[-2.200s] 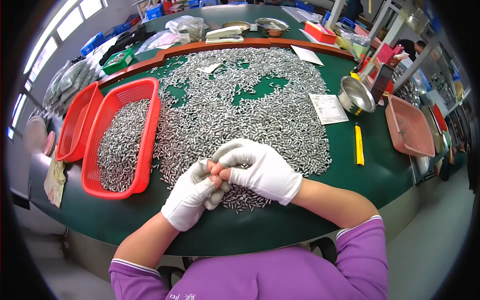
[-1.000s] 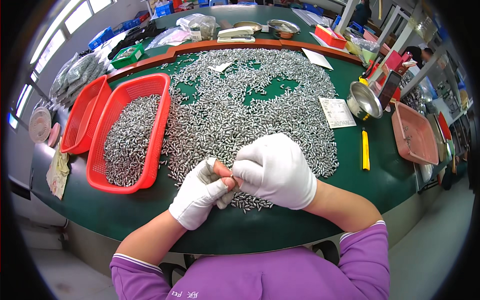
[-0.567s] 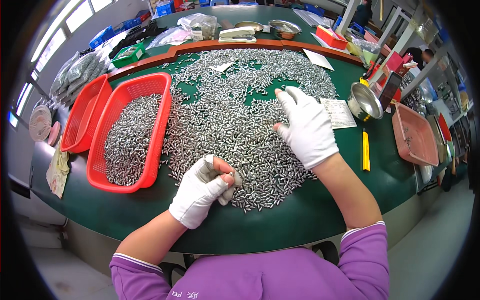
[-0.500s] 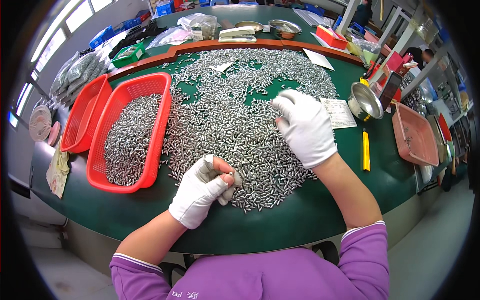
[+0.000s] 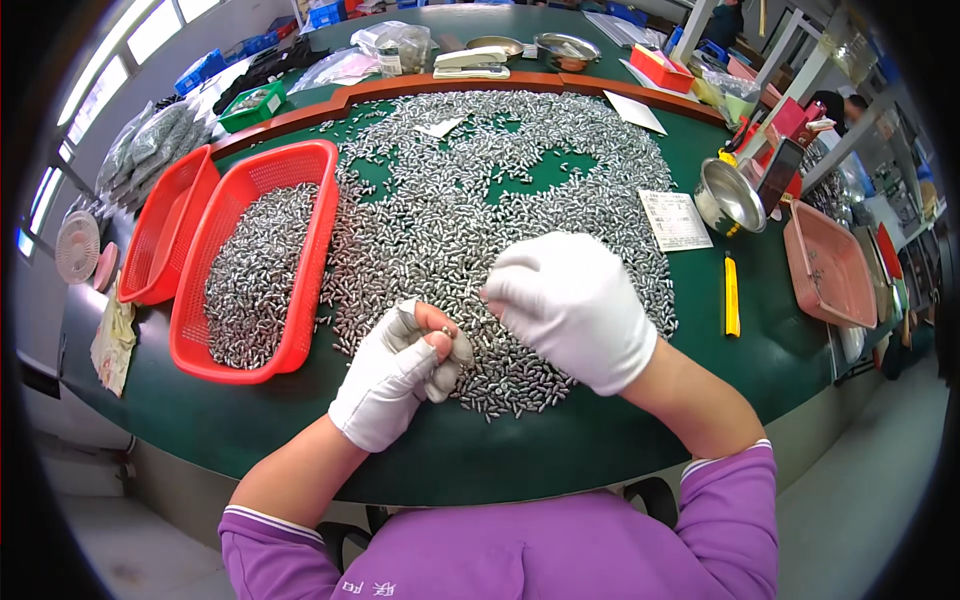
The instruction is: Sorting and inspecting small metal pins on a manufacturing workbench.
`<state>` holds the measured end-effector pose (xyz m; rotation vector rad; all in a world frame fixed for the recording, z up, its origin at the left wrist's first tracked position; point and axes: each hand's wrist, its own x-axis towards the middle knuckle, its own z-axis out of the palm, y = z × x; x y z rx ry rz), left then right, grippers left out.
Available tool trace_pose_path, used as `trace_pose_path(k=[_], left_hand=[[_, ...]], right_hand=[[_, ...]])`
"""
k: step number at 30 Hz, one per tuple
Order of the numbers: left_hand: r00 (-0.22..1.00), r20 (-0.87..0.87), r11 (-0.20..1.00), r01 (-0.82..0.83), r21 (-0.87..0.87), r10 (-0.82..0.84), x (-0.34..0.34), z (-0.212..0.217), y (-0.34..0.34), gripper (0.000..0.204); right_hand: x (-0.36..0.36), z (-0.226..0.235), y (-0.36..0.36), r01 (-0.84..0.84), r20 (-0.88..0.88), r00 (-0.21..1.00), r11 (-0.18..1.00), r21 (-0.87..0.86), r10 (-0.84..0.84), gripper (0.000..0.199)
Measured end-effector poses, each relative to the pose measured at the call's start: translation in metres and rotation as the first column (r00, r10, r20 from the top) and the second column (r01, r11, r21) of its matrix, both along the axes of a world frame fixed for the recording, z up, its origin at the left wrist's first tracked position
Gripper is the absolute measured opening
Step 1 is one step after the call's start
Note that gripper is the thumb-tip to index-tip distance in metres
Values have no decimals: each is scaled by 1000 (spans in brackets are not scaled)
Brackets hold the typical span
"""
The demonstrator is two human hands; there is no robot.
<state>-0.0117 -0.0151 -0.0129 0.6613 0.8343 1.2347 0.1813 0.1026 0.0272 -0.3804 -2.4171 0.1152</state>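
Note:
A wide heap of small, silvery, bullet-shaped metal parts [image 5: 420, 240] spreads over the green table. At its near edge my left hand [image 5: 395, 375], in a white glove with bare thumb and index fingertips, pinches what looks like one small metal part [image 5: 447, 330]. My right hand [image 5: 575, 310], also gloved in white, hovers over the heap just right of the left one. Its fingers are curled together toward the left hand, and whatever they hold is hidden. Left of the heap, a red plastic basket [image 5: 325, 230] contains many more of these parts.
Another red basket [image 5: 165, 235] leans beside the filled one. To the right lie a paper slip [image 5: 675, 220], a metal bowl [image 5: 732, 195], a yellow utility knife [image 5: 732, 298] and a pink tray [image 5: 828, 270]. A brown wooden ledge [image 5: 545, 82] borders the heap's far side.
My right hand has come left and nearer across the heap, close to my left hand. The left hand has shifted slightly up and left, its pinch kept.

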Motion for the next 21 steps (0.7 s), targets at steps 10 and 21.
trace_pose_path(k=[10, 21], left_hand=[[997, 71, 999, -6, -50, 10, 3, 0, 4, 25], [986, 96, 982, 147, -122, -136, 2, 1, 0, 30]], right_hand=[[-6, -34, -1, 117, 296, 954, 962, -249, -39, 10], [-8, -3, -11, -84, -26, 996, 984, -160, 81, 17]])
